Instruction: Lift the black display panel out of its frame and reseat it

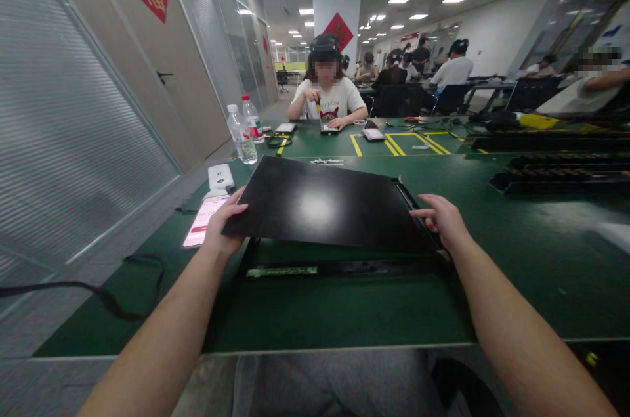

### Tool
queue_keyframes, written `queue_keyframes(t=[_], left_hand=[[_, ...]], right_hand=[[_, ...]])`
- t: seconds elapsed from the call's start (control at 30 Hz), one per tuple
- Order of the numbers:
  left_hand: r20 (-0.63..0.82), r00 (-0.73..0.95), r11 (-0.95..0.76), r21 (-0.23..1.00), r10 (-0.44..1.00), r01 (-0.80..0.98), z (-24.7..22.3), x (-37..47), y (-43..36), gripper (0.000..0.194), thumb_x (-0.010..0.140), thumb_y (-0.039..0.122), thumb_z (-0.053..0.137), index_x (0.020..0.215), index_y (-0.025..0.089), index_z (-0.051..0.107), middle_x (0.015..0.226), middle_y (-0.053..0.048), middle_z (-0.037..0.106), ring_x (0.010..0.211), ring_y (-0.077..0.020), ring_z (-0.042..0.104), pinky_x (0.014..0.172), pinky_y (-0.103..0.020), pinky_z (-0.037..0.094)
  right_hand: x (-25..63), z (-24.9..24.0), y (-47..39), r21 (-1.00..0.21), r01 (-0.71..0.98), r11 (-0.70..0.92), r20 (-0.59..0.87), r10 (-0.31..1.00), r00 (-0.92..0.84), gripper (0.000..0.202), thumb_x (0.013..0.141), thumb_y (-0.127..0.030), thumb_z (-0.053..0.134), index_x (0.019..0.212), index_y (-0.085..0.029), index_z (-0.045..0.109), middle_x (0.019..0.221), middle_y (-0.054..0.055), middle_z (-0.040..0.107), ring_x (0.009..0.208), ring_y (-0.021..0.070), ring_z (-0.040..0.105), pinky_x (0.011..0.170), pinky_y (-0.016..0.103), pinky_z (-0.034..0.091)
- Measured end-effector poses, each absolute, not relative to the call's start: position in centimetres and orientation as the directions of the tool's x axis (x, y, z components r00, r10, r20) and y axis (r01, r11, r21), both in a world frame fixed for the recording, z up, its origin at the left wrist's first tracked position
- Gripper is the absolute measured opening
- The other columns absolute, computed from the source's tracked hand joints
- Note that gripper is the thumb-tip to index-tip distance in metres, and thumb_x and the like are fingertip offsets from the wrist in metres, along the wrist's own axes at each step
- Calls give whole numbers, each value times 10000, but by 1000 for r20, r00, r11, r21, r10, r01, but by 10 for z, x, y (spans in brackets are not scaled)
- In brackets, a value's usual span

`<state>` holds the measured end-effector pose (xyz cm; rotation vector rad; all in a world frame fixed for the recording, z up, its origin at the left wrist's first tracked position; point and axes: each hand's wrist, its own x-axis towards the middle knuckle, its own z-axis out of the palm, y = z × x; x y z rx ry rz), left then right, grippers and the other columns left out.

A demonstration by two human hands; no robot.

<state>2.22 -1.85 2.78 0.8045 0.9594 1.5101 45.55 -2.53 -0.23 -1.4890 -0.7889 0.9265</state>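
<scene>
Plastic bottles beyond a pink-screened phone.

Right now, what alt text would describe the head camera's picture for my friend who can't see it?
The left hand holds a glossy black panel slanted over a black frame on a green table, while the right hand has its fingers at the panel's right edge. Across the table is another person wearing a headset.

Left fingers: partly behind black panel | black frame: partly covered | phone text: blurred
</scene>
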Motion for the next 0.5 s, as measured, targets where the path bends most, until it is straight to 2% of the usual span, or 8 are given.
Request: queue_keyframes(t=[0.23, 0.4, 0.5], left_hand=[[-17, -143, -35, 934, 990, -355, 21, 18, -16, 549, 486, 138, 761, 1032, 189, 734, 907, -24, 782, 846, -254, 719, 625, -278, 566], [-59, -153, 8, 950, 986, -313, 15, 16, -15, 631, 470, 142, 766, 1093, 182, 675, 846, -13, 753, 762, -240, 703, 566, -275, 542], [-69, -154, 19, 951, 986, -308, 14, 15, -14, 671, 458, 149, 780, 1116, 171, 650, 831, -15, 746, 738, -232, 693, 549, -261, 529]], right_hand=[[459, -4, -24, -990, 31, -141, -107, 862, 496, 268, 788, -339, 625, 1014, -194, 617, 610, 83, 710, 378, 106, 408, 378, 199, 206], [461, -5, -26, -984, 106, -145, -67, 843, 534, 279, 747, -346, 636, 981, -196, 624, 596, 63, 701, 383, 105, 403, 393, 212, 245], [460, -4, -27, -977, 150, -148, -40, 831, 555, 263, 729, -363, 653, 930, -198, 619, 613, 58, 698, 420, 116, 471, 412, 217, 266]])
